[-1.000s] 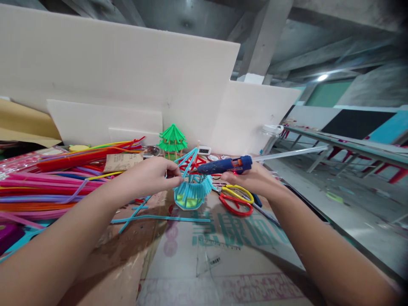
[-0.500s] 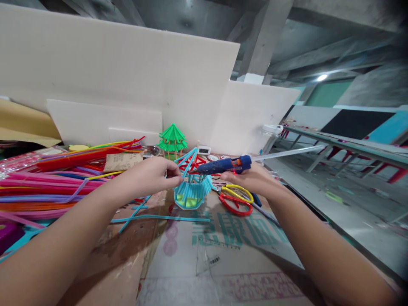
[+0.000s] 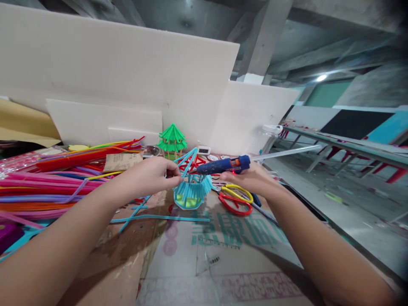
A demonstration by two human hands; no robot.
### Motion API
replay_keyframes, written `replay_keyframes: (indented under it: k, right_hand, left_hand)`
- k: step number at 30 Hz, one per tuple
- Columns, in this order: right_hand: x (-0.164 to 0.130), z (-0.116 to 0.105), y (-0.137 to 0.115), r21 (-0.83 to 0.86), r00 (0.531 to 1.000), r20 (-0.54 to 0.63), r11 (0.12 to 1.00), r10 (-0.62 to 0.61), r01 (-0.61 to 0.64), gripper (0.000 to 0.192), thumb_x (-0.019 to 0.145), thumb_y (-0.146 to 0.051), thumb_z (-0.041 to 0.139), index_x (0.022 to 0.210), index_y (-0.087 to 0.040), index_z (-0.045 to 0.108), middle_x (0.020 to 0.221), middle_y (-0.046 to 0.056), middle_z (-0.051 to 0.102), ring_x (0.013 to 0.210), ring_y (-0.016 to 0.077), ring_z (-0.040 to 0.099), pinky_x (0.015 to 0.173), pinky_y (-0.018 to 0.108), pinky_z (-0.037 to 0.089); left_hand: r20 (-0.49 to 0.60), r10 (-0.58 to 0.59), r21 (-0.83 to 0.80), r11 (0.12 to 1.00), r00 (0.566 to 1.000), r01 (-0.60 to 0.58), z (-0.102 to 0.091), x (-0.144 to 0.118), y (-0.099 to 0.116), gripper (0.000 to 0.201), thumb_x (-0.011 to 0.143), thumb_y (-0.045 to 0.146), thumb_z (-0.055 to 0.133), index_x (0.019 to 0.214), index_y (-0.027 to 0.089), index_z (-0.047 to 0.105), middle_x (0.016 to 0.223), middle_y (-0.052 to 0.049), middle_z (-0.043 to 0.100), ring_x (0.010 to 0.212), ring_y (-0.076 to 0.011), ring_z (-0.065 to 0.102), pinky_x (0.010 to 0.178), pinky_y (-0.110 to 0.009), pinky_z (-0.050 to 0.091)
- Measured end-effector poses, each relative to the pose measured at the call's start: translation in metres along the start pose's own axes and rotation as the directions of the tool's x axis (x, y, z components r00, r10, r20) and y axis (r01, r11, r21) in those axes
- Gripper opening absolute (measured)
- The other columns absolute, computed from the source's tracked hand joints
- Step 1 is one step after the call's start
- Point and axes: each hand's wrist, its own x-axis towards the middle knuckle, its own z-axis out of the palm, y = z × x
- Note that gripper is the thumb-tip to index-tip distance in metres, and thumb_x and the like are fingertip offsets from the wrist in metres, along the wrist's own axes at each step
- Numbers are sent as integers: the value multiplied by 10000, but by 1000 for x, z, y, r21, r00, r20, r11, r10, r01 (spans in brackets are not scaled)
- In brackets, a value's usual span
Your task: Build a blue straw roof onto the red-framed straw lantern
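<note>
The glue stick [image 3: 287,152] has slid deeper into the gun [image 3: 219,165].

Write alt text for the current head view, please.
The right hand holds a blue plastic glue gun pointed at a light-blue strip model, the left hand at its side. A green tiered model stands behind; scissors with red and yellow handles lie nearby.

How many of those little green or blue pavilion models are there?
2. The green model stands at the back, before the white boards; the blue model sits nearer, between the left hand and right hand. Others could be hidden behind the arms.
</note>
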Motion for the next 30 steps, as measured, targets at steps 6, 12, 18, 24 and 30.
replay_keyframes:
  k: [6, 12, 18, 24, 30]
  right_hand:
    - [1, 0, 4, 2, 1000, 8, 1000, -13, 13, 296, 750, -462, 690, 923, -225, 726, 783, 24, 733, 872, 260, 678, 770, 328, 547]
    - [2, -1, 7, -4, 1000, 13, 1000, -7, 7, 322, 759, -484, 679, 921, -209, 720, 760, 29, 725, 868, 260, 679, 759, 325, 546]
    - [-1, -3, 1, 46, 1000, -2, 999, -10, 10, 353, 738, -466, 708, 978, -208, 722, 782, 25, 732, 852, 248, 680, 732, 311, 549]
    - [-2, -5, -1, 66, 998, 53, 998, -16, 13, 359, 720, -458, 727, 988, -220, 731, 825, 24, 741, 825, 238, 680, 705, 305, 554]
    - [-1, -6, 1, 83, 998, 57, 997, -11, 6, 385, 709, -474, 730, 989, -211, 720, 776, 20, 726, 780, 213, 666, 684, 288, 540]
  left_hand:
    - [3, -4, -4, 1000, 1000, 4, 0, 0, 1, 280, 811, 402, 483, 719, 202, 657, 617, 13, 602, 543, -135, 493, 508, -250, 277]
    - [2, -7, 14, 1000, 1000, 7, 1, 0, 0, 279, 816, 400, 483, 729, 204, 662, 615, 14, 601, 543, -134, 489, 505, -247, 274]
    - [-1, -5, 6, 1000, 1000, 5, 1, 0, -1, 270, 819, 394, 485, 738, 207, 661, 619, 16, 592, 549, -132, 493, 504, -239, 288]
    - [-4, -3, 18, 1000, 1000, 3, 0, 1, 0, 277, 815, 405, 486, 736, 212, 668, 613, 13, 604, 537, -136, 494, 501, -246, 283]
    - [3, -12, 9, 1000, 1000, 12, 1, 0, 2, 264, 807, 400, 491, 728, 218, 666, 629, 14, 622, 546, -141, 510, 510, -245, 300]
